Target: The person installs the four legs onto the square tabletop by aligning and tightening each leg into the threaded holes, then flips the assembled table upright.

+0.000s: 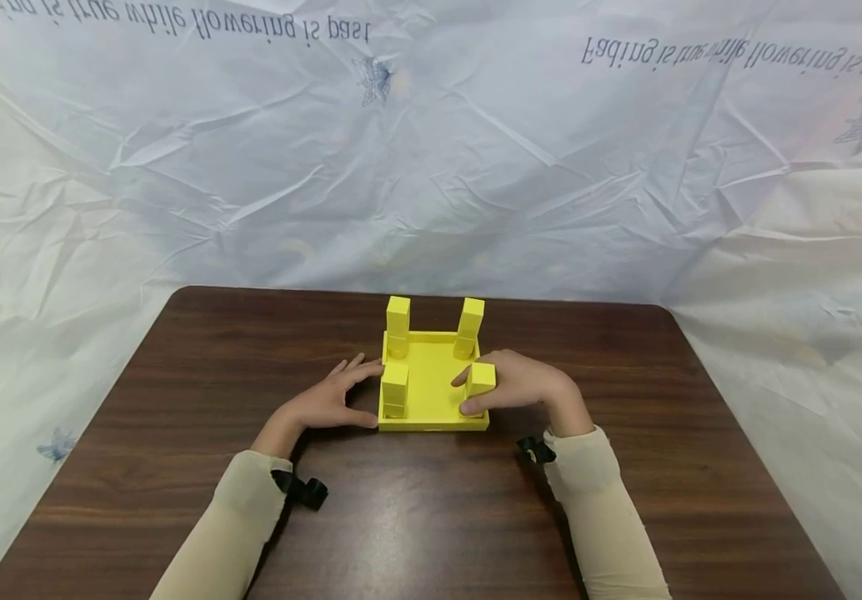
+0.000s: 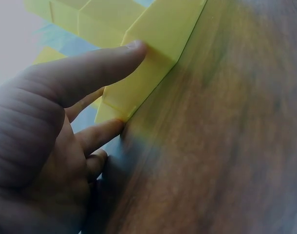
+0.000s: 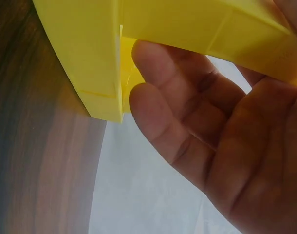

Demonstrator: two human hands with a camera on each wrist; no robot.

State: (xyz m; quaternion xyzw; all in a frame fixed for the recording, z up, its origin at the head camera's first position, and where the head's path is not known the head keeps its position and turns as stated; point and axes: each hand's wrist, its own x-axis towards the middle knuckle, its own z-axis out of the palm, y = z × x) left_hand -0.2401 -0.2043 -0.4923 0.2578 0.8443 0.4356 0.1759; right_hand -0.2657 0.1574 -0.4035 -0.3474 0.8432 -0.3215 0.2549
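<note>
A square yellow tray (image 1: pixel 434 424) with low walls lies on the table, one yellow post standing at each corner. My right hand (image 1: pixel 527 383) pinches the near right post (image 1: pixel 482 377) between thumb and fingers. In the right wrist view, that post (image 3: pixel 182 27) runs past the curled fingers (image 3: pixel 153 109) beside the tray wall (image 3: pixel 83 53). On the other side, my left hand (image 1: pixel 323 406) rests with spread fingers against the tray's left side, by the near left post (image 1: pixel 395 388). The left wrist view has its thumb laid along the yellow tray wall (image 2: pixel 156 56).
Two more posts, the far left (image 1: pixel 398 321) and the far right (image 1: pixel 470 323), rise from the back corners. The dark wooden table (image 1: pixel 401 517) ends against a pale, creased printed sheet (image 1: pixel 431 183). Black wrist cameras (image 1: pixel 314 493) sit at both cuffs.
</note>
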